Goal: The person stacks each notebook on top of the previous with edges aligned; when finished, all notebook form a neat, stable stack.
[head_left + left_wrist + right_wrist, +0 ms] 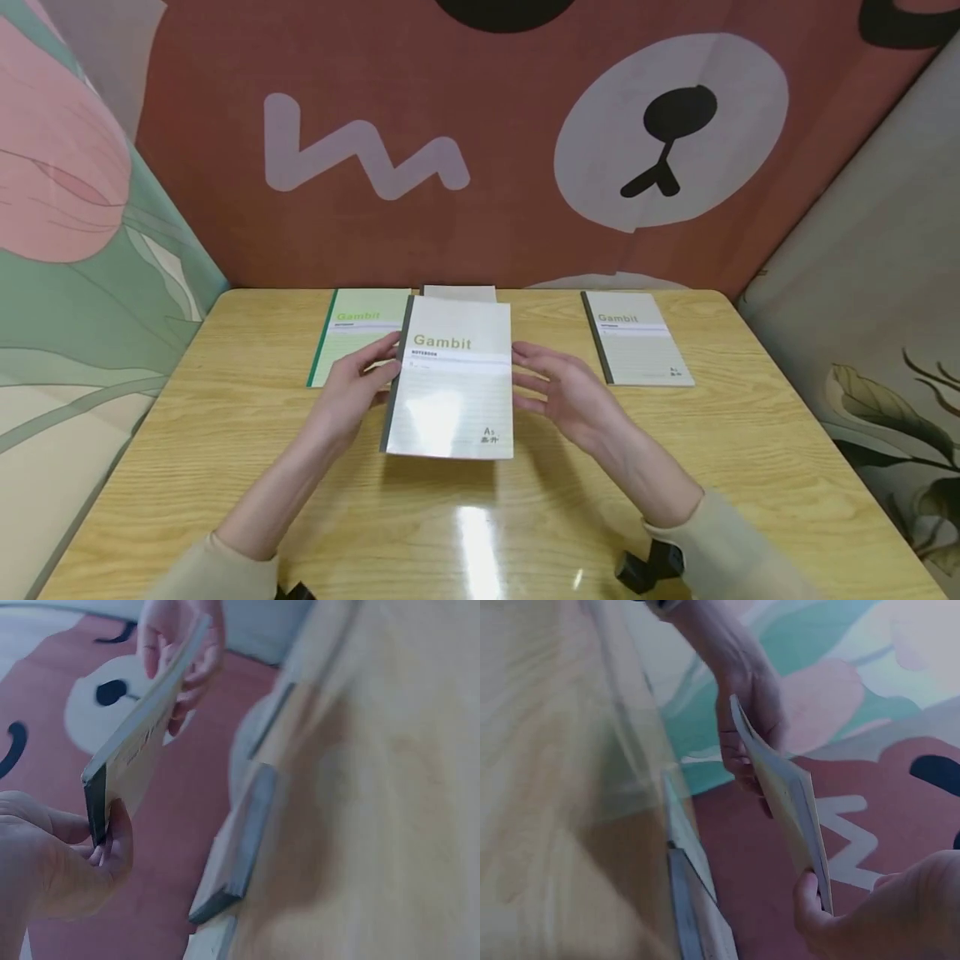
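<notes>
Above the middle of the wooden table (225, 475), a grey-spined notebook (457, 408) is being held clear of the surface, its pale cover facing up and its shadow falling beneath. The left hand (352, 387) is pinching it by the spine, thumb lying over the cover and fingers bending underneath. The right hand (566, 392) is holding its fingers loosely spread, their tips slipping under the opposite edge; it is supporting that side rather than gripping it. Toward the back of the table, a green-spined notebook (345, 346) is lying at the left, partly hidden behind the left hand. Beside it, a middle notebook (459, 292) is showing only its top strip past the held one. Well apart at the right, another grey-spined notebook (641, 346) is lying flat. Behind the table, a reddish-brown cloth (375, 242) is showing a printed cartoon muzzle and a zigzag. Light-coloured sleeves (735, 542) are covering both forearms up to near the wrists.
</notes>
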Available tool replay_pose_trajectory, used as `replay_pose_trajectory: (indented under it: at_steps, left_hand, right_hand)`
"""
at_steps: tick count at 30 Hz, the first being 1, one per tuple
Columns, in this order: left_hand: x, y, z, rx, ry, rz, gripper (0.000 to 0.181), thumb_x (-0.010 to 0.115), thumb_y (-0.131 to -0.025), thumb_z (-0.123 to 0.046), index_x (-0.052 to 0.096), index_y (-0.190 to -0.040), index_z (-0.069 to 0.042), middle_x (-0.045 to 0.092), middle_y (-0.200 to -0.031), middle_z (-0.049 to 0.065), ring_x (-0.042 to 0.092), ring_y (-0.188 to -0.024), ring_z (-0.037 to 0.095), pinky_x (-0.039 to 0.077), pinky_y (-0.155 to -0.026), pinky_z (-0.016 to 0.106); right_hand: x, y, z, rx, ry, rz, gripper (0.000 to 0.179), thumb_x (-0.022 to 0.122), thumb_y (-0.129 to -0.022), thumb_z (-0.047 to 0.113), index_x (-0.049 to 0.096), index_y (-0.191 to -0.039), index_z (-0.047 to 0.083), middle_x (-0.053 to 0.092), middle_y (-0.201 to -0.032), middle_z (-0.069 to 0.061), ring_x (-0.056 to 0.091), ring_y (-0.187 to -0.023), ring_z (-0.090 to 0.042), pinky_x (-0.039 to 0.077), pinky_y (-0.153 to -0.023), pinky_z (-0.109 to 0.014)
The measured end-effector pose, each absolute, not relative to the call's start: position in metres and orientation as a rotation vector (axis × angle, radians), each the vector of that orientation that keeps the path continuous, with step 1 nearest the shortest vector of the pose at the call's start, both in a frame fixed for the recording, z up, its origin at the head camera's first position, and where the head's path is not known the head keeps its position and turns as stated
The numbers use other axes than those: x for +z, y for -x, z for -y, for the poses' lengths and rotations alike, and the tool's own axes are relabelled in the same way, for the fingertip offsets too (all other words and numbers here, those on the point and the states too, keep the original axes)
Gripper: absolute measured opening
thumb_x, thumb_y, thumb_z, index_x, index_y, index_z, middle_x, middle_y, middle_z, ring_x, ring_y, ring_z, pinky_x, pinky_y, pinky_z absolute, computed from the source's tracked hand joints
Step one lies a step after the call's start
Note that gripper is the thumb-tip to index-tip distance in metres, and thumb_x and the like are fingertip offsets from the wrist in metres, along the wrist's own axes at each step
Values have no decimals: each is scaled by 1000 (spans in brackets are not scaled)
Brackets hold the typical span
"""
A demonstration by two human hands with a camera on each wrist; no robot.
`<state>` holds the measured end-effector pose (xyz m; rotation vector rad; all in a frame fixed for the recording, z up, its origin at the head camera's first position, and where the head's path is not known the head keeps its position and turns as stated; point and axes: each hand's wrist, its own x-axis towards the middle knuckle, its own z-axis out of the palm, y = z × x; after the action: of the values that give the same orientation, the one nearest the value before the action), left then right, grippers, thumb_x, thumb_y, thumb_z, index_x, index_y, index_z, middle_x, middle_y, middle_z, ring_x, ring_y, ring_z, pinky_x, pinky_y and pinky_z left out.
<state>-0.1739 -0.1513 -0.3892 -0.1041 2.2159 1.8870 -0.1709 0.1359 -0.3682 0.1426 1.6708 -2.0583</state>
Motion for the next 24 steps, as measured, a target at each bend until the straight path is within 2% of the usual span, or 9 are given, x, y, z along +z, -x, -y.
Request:
replay_pose_trajectory:
  at_steps: [5, 9, 14, 21, 24]
  left_hand:
    - [-386, 201, 141, 2053, 218, -2141, 48, 50, -108, -21, 45, -156, -25, 52, -150, 3, 54, -126, 16, 52, -96, 32]
    - [-388, 222, 134, 2182, 257, -2078, 47, 50, -109, -22, 47, -155, -24, 52, -152, 0, 51, -132, 15, 49, -97, 31]
    - [-396, 245, 128, 2290, 293, -2047, 45, 50, -109, -23, 49, -154, -22, 50, -157, -2, 50, -136, 14, 48, -99, 30]
    - [-410, 263, 124, 2277, 345, -2017, 49, 48, -109, -28, 43, -158, -20, 41, -165, -4, 42, -145, 15, 39, -117, 37]
    - [-417, 266, 122, 2218, 328, -2050, 53, 46, -110, -31, 37, -161, -18, 35, -168, -2, 34, -153, 16, 35, -124, 42]
  right_hand:
    - [-360, 193, -133, -2199, -145, -1577, 59, 43, -107, 15, 26, -162, 4, 28, -169, -11, 33, -153, -30, 34, -123, -42]
    - [-358, 211, -129, -2320, -155, -1526, 59, 42, -107, 15, 25, -162, 3, 27, -170, -12, 29, -156, -29, 23, -130, -46]
    - [-365, 236, -121, -2431, -175, -1486, 55, 38, -109, 14, 27, -161, 1, 31, -169, -13, 31, -156, -28, 23, -131, -44]
    - [-391, 264, -118, -2477, -230, -1464, 53, 41, -109, 14, 31, -159, -1, 36, -166, -17, 38, -154, -29, 26, -130, -44]
    - [-402, 270, -120, -2453, -204, -1489, 55, 41, -109, 17, 27, -160, -1, 34, -167, -17, 37, -154, -31, 25, -130, -45]
